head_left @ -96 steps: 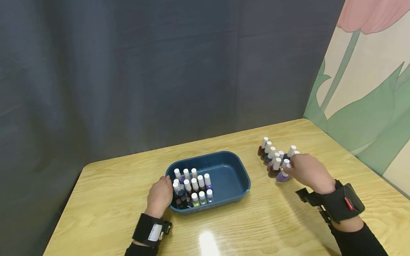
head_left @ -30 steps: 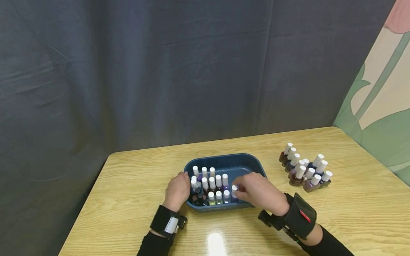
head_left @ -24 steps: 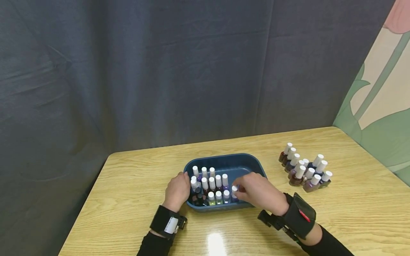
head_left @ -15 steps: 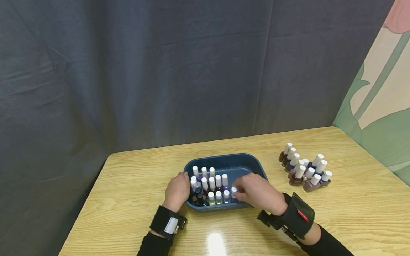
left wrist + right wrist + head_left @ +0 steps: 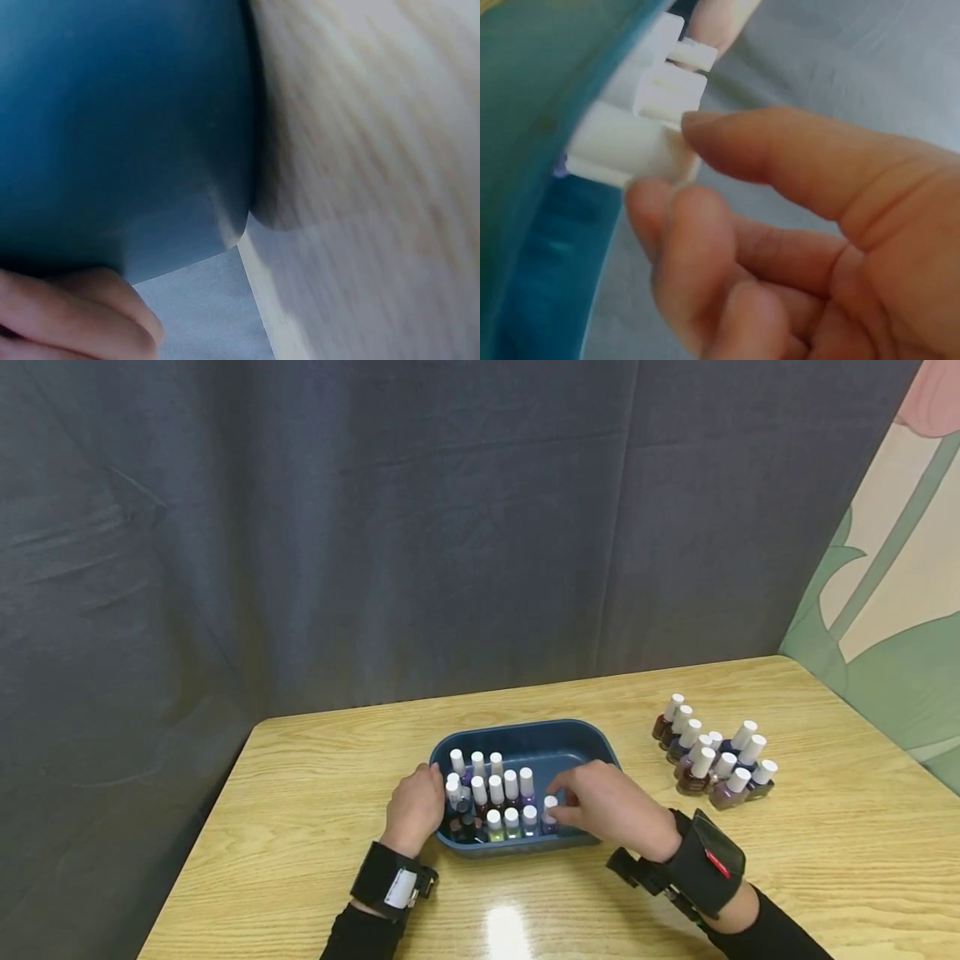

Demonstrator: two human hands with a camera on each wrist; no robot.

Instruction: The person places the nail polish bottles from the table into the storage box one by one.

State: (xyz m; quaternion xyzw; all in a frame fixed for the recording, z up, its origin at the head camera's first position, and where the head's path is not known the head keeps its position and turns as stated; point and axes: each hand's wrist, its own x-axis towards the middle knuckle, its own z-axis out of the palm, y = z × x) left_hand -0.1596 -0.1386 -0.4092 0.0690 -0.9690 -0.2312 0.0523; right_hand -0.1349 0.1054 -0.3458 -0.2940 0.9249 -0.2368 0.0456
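My left hand holds the left end of a blue plastic tray; the left wrist view has its curled fingers against the tray's outer wall. Inside the tray, white-capped nail polish bottles stand in rows on the left side. At the front row's right end, my right hand has thumb and fingertips around the white cap of a purple nail polish bottle. Seen from the right wrist, the thumb and a fingertip lie at opposite edges of that cap; how firm the hold is cannot be judged.
A cluster of dark and purple nail polish bottles stands on the wooden table right of the tray. A dark curtain hangs behind the table, and a flower-patterned cloth is at the right.
My right hand has come from the cluster into the tray with a purple nail polish bottle. Most recently it has shifted slightly rightward, and more of the cap shows. My left hand keeps its hold.
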